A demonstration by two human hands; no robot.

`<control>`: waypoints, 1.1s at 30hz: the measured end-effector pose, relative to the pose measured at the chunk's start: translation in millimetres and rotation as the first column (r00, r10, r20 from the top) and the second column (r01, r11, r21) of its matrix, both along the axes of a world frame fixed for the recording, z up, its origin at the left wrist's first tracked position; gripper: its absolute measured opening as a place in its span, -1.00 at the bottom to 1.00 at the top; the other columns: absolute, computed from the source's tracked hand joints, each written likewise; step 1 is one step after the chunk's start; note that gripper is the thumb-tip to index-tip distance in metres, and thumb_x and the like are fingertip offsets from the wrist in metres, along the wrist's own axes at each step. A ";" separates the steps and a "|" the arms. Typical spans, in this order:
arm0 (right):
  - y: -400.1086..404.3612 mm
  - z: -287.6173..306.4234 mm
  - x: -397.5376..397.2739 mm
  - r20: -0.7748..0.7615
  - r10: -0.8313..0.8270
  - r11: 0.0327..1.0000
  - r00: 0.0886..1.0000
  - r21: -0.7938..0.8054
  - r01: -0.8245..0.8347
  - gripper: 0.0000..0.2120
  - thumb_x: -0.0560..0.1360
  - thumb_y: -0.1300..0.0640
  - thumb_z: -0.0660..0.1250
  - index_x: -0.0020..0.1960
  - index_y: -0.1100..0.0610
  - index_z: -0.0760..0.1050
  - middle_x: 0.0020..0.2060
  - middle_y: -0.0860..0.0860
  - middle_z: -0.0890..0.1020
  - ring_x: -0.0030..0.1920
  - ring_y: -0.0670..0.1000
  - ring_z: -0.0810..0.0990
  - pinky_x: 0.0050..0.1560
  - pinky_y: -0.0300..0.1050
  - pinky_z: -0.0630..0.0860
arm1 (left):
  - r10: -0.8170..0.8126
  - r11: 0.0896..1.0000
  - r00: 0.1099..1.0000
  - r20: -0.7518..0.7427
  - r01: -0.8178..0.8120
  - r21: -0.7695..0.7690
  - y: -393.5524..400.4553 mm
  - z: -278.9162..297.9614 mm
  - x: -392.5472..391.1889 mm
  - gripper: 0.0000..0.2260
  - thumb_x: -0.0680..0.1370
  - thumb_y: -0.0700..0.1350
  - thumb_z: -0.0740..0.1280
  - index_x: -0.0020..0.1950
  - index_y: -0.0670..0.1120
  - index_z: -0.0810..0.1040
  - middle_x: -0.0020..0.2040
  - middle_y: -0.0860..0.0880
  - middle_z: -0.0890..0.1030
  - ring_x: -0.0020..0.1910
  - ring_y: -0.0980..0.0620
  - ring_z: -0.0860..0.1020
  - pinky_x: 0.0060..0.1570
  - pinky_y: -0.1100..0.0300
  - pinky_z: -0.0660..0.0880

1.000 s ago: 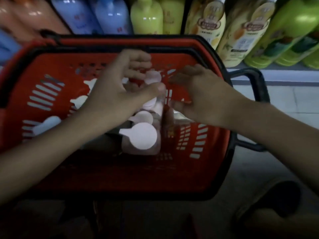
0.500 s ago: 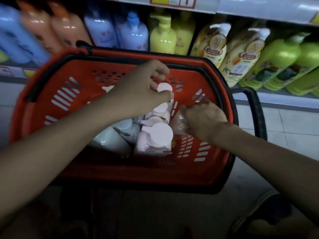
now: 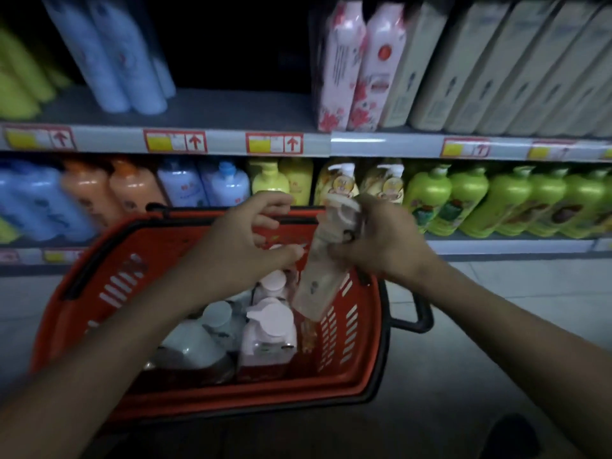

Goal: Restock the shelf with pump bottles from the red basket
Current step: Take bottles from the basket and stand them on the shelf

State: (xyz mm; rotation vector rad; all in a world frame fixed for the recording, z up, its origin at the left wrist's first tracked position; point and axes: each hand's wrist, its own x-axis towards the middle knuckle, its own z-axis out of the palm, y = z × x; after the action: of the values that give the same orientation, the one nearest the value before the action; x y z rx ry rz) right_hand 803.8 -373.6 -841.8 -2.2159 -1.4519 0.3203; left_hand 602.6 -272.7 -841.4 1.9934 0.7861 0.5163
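Note:
The red basket [image 3: 109,293] stands on the floor in front of the shelves. Inside it sit several pump bottles: a pink one [image 3: 268,336] with a round pump head, a pale grey-white one [image 3: 195,346] to its left, and more behind. My right hand [image 3: 381,240] grips the neck of a clear beige pump bottle [image 3: 318,279], which hangs tilted above the basket's right side. My left hand [image 3: 245,240] hovers over the basket, fingers curled and apart, its thumb near the lifted bottle; nothing is in it.
The middle shelf [image 3: 231,107] has a dark gap between tall blue bottles [image 3: 109,58] and pink floral bottles [image 3: 357,67]. Cream boxes stand further right. The lower shelf holds blue, orange, yellow and green pump bottles [image 3: 463,197]. A dark shoe [image 3: 510,438] shows bottom right.
My right hand has lifted the beige bottle up out of the basket. The left hand has risen off the bottles. The view has tilted up, showing the middle shelf.

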 end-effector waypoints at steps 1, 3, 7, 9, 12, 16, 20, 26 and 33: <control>-5.6 22.6 5.9 -0.058 -0.046 0.996 0.997 0.079 0.050 -0.51 0.21 -0.10 0.64 0.02 0.04 0.55 -0.20 -0.05 0.64 -0.20 0.00 0.60 -0.22 -0.12 0.46 | -0.023 1.000 0.999 0.025 0.023 0.006 -3.2 10.2 7.8 -0.38 0.41 -0.02 0.59 0.43 0.11 0.45 0.30 0.18 0.56 0.24 0.24 0.53 0.22 0.15 0.55; -14.8 70.0 17.3 -0.130 -0.088 0.972 0.988 0.206 0.114 -0.57 0.19 0.00 0.65 -0.04 0.02 0.55 -0.28 -0.10 0.61 -0.31 -0.20 0.56 -0.28 -0.22 0.45 | -0.055 0.998 0.994 0.097 0.054 0.015 -8.0 34.6 26.5 -0.29 0.38 -0.02 0.60 0.48 0.08 0.41 0.33 0.14 0.55 0.26 0.21 0.53 0.23 0.16 0.55; -28.2 163.9 32.5 -0.223 -0.085 0.907 0.971 0.385 0.167 -0.53 0.14 0.08 0.67 -0.01 0.06 0.59 -0.25 0.03 0.70 -0.31 -0.11 0.64 -0.30 -0.08 0.57 | -0.124 0.992 0.959 0.253 0.116 0.045 -17.1 101.2 68.1 -0.23 0.35 -0.04 0.60 0.51 0.05 0.38 0.30 0.10 0.58 0.25 0.17 0.56 0.12 0.18 0.59; -39.4 206.9 37.7 -0.233 -0.068 0.856 0.970 0.485 0.177 -0.49 0.06 0.01 0.62 -0.02 0.04 0.60 -0.19 0.08 0.74 -0.15 0.11 0.74 -0.14 0.16 0.68 | -0.171 0.984 0.935 0.312 0.150 0.092 -22.3 137.0 85.0 -0.29 0.35 -0.08 0.61 0.46 0.04 0.43 0.23 0.13 0.61 0.23 0.19 0.58 0.14 0.10 0.62; -68.1 272.3 49.6 -0.227 -0.032 0.779 0.973 0.605 0.166 -0.56 0.11 0.13 0.65 -0.06 0.06 0.59 -0.22 0.10 0.75 -0.14 0.14 0.75 -0.12 0.15 0.70 | -0.224 0.973 0.892 0.392 0.183 0.139 -34.6 190.5 105.1 -0.41 0.43 -0.21 0.58 0.38 0.09 0.46 0.17 0.16 0.63 0.19 0.23 0.61 0.18 0.10 0.61; -108.2 339.9 61.5 -0.280 0.058 0.664 0.958 0.728 0.172 -0.55 0.23 0.48 0.60 0.05 0.23 0.58 -0.28 0.00 0.75 -0.23 -0.05 0.72 -0.14 -0.11 0.68 | -0.327 0.945 0.814 0.481 0.293 0.145 -63.8 253.1 127.5 -0.45 0.41 -0.16 0.59 0.23 0.28 0.47 0.12 0.03 0.68 0.10 0.17 0.66 0.13 0.19 0.63; -136.0 371.5 69.1 -0.343 0.124 0.558 0.931 0.800 0.221 -0.52 0.27 0.51 0.55 0.17 0.34 0.60 -0.08 0.19 0.74 -0.07 0.13 0.73 0.07 0.13 0.70 | -0.345 0.923 0.745 0.570 0.380 0.063 -101.1 287.8 155.2 -0.46 0.39 -0.19 0.59 0.15 0.32 0.48 0.06 -0.07 0.71 0.01 0.06 0.70 -0.02 0.24 0.63; -180.8 367.7 100.3 -0.453 0.182 0.472 0.873 0.819 0.326 -0.37 0.27 0.23 0.64 0.30 0.26 0.53 0.11 0.21 0.73 0.18 0.21 0.70 0.29 0.27 0.58 | -0.326 0.884 0.690 0.646 0.464 -0.050 -148.1 296.9 185.4 -0.38 0.44 -0.19 0.55 0.44 0.11 0.44 -0.02 -0.11 0.76 -0.01 -0.08 0.74 0.00 -0.03 0.67; -203.8 286.9 117.1 -0.596 0.180 0.596 0.783 0.699 0.395 -0.63 0.52 0.18 0.49 0.32 0.07 0.59 0.13 0.13 0.72 0.14 0.11 0.73 0.10 0.09 0.69 | -0.187 0.950 0.710 0.678 0.305 -0.057 -175.8 291.8 214.9 -0.34 0.27 0.03 0.59 0.35 0.16 0.49 -0.01 -0.02 0.76 -0.04 0.05 0.74 -0.07 0.08 0.67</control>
State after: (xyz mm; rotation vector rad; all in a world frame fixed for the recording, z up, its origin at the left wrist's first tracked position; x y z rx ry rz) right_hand 920.9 -577.4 -554.9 -1.2418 -0.8016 0.2369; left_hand 817.6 -448.5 -549.5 1.5467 0.0952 0.9025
